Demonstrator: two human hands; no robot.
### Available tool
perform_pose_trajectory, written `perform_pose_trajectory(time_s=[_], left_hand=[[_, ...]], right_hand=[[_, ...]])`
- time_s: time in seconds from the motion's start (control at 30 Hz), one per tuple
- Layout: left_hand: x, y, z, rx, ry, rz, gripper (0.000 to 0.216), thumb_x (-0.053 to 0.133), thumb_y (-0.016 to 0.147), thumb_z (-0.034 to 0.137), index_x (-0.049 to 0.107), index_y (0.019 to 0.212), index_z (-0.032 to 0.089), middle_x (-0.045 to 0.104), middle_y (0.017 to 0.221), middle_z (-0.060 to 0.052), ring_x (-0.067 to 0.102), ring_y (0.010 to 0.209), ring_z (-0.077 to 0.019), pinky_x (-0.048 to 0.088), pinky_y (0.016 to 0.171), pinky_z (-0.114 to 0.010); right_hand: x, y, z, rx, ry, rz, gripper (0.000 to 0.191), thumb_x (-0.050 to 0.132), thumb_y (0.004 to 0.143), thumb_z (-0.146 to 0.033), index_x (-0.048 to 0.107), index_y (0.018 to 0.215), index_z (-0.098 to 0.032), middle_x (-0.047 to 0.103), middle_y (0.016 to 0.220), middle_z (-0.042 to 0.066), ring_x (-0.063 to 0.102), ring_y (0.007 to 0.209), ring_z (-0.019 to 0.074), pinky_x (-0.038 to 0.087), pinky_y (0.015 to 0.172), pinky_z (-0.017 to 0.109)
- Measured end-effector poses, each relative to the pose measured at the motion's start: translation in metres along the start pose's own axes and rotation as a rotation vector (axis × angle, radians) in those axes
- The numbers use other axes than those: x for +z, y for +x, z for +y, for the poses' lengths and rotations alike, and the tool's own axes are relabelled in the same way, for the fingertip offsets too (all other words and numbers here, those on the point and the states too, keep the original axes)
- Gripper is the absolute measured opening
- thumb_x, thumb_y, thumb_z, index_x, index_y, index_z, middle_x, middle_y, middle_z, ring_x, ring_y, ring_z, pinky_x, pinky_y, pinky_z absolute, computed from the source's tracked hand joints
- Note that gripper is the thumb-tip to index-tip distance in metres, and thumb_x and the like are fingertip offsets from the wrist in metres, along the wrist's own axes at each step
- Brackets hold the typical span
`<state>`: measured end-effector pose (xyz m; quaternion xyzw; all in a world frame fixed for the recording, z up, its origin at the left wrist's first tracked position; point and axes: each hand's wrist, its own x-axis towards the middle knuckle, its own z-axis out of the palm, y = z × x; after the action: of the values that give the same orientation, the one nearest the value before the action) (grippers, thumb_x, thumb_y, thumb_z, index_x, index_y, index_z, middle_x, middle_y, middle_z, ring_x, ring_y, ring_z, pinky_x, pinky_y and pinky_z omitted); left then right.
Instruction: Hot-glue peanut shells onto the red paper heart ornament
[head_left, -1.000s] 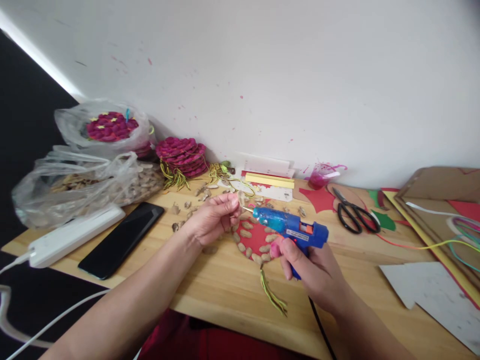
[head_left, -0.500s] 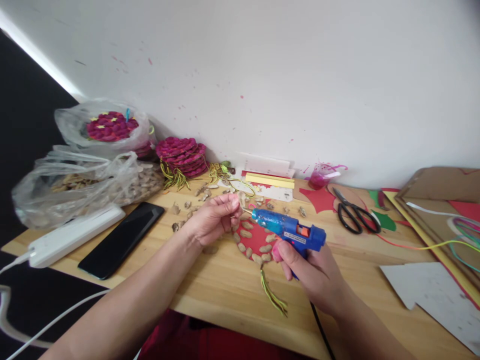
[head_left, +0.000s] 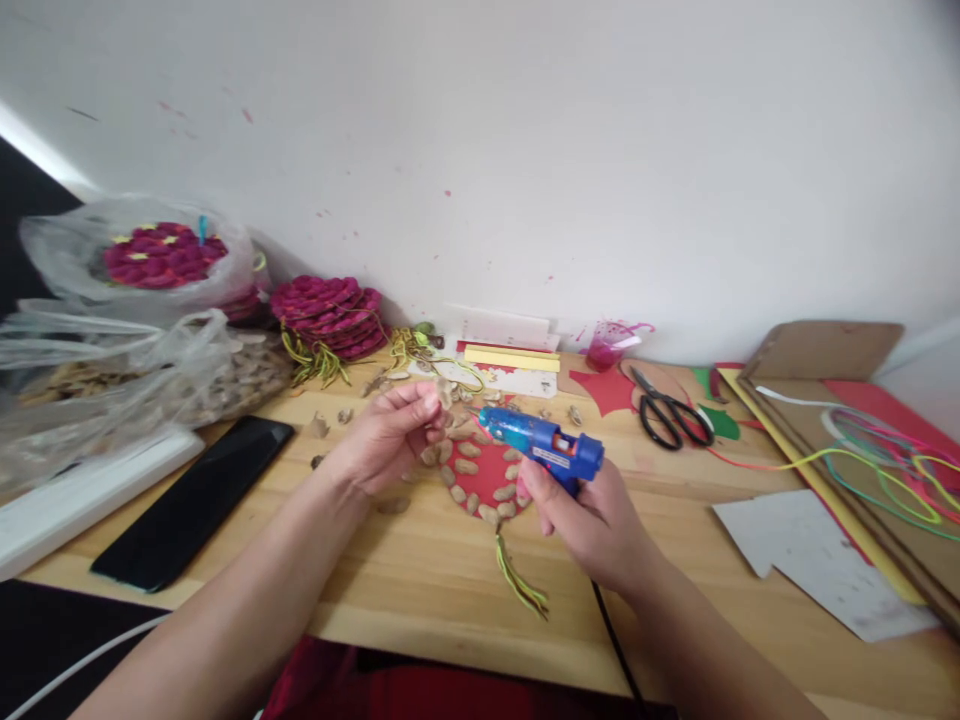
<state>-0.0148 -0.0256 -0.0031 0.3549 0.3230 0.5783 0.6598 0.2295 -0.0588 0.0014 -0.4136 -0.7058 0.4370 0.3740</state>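
Left hand (head_left: 397, 430) pinches a peanut shell (head_left: 445, 393) at mid-frame, apparently by one side to spare the fingertips (head_left: 430, 403), while right hand (head_left: 585, 515) grips the glue gun (head_left: 536, 438), nozzle (head_left: 472, 410) near, red disc (head_left: 491, 472) below

Pale wall (head_left: 600, 150) with pink flecks (head_left: 247, 115) behind a light wooden table (head_left: 420, 590), bright strip (head_left: 39, 148) at far left.

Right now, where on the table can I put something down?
Bare wood shows between scissors, right hand and grey card, and near the front edge between left forearm and tassel. It's crowded beyond the left hand, with peanuts and yarn, and leftward, with phone and bags.
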Motion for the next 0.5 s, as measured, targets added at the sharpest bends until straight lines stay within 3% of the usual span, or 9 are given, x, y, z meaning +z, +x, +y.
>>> perform_pose_trajectory(time_s=[0.17, 0.33, 0.5], left_hand=[[0.011, -0.021, 0.010, 0.254, 0.294, -0.011, 0.023, 0.092, 0.073, 0.035, 0.080, 0.080, 0.017, 0.068, 0.075, -0.004, 0.058, 0.067, -0.0119, 0.049, 0.063, -0.021], [0.035, -0.051, 0.017, 0.382, 0.690, -0.124, 0.007, 0.080, 0.086, 0.028, 0.082, 0.085, 0.022, 0.072, 0.079, -0.006, 0.063, 0.072, -0.0164, 0.050, 0.069, -0.026], [0.046, -0.064, 0.028, 0.571, 1.049, -0.330, 0.014, 0.076, 0.089, 0.021, 0.083, 0.095, 0.030, 0.077, 0.101, -0.007, 0.066, 0.097, -0.0250, 0.048, 0.093, -0.036]], right_hand=[[0.000, 0.002, -0.002, -0.067, -0.100, 0.072, 0.029, 0.061, 0.100, -0.043, 0.063, 0.083, -0.020, 0.060, 0.064, -0.002, 0.054, 0.055, 0.0122, 0.043, 0.054, 0.026], [0.000, 0.003, 0.002, -0.070, -0.105, 0.121, 0.022, 0.063, 0.099, -0.040, 0.071, 0.103, -0.020, 0.070, 0.077, 0.001, 0.062, 0.066, 0.0159, 0.049, 0.063, 0.029], [0.000, 0.006, 0.003, 0.001, -0.060, 0.093, 0.027, 0.068, 0.095, -0.044, 0.075, 0.105, -0.020, 0.076, 0.086, 0.005, 0.069, 0.076, 0.0207, 0.056, 0.071, 0.034]])
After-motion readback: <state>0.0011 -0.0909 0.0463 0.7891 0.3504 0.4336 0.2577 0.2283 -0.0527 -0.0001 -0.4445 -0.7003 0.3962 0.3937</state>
